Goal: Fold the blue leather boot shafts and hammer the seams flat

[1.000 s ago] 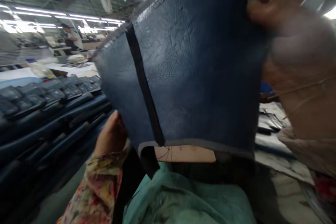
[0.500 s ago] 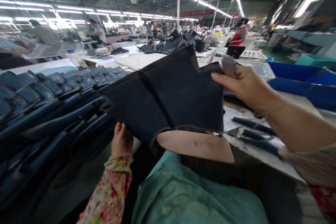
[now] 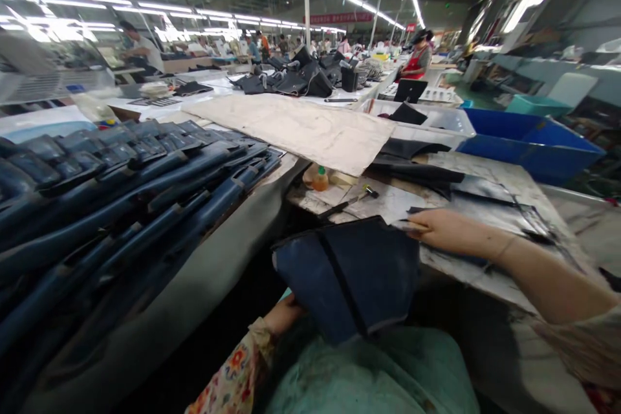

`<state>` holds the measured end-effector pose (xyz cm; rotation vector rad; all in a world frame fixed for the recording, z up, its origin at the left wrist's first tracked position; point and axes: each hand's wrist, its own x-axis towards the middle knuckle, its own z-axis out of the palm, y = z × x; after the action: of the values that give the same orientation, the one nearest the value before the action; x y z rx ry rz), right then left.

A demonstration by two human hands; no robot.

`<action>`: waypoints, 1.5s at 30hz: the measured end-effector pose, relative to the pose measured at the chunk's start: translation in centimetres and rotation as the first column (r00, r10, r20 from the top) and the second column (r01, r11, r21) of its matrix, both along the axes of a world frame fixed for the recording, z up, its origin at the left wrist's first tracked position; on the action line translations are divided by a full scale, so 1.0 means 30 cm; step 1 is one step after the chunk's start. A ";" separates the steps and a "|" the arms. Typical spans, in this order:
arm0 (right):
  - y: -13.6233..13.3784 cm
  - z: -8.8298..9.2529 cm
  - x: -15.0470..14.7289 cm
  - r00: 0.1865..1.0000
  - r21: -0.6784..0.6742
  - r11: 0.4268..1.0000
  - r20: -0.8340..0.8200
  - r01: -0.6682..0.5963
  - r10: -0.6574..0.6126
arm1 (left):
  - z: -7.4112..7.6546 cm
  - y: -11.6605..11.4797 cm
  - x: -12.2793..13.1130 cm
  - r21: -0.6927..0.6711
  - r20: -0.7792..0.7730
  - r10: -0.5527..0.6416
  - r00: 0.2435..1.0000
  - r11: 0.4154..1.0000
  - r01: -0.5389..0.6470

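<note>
A dark blue leather-like panel [image 3: 356,278] with a black strip down it hangs tilted over my lap, above the green apron [image 3: 369,375]. My right hand [image 3: 444,231] grips its upper right corner, fingers closed, with something pale and blurred at the fingertips. Holding the lower left edge is my left hand [image 3: 285,314], its fingers mostly hidden behind the panel. Just beyond the panel, a black-handled tool [image 3: 347,204] and a small bottle [image 3: 320,179] of amber liquid with a green cap lie on the worktop.
Rows of dark blue leather-like pieces [image 3: 140,207] cover the table on my left. Ahead lies a large cream sheet [image 3: 301,129]. Dark pieces [image 3: 417,168] rest on the right worktop [image 3: 504,174], near a blue bin [image 3: 528,142]. A person in a red apron [image 3: 416,65] stands farther off.
Both hands have brought the panel down from chest height to my lap, uncovering the bottle and tool. The beige oval piece below the panel is out of sight. My view has shifted right.
</note>
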<state>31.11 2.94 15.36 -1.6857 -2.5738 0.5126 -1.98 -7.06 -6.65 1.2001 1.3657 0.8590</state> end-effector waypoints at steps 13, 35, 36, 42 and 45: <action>-0.145 -0.204 0.099 0.954 0.245 0.957 -0.288 0.153 -0.079 | 0.337 0.192 -0.050 0.518 -0.163 0.332 0.929 0.830 -0.206; -0.437 -0.456 -0.020 0.891 0.376 0.870 -0.433 0.319 -0.139 | 0.309 0.121 0.395 0.593 -0.776 0.113 0.620 0.464 0.658; -0.438 -0.454 -0.020 0.891 0.378 0.869 -0.432 0.319 -0.139 | 0.309 0.119 0.394 0.597 -0.778 0.129 0.615 0.461 0.657; -0.441 -0.460 -0.018 0.908 0.419 0.859 -0.403 0.296 -0.117 | 0.339 0.110 0.427 0.583 -0.798 0.225 0.559 0.519 0.625; -0.438 -0.460 -0.013 0.914 0.443 0.851 -0.394 0.283 -0.098 | 0.355 0.119 0.469 0.546 -0.827 0.208 0.522 0.522 0.655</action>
<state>30.73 -10.21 1.58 -1.4785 -2.0156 0.1126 12.08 -3.50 3.99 2.8425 1.3910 0.7065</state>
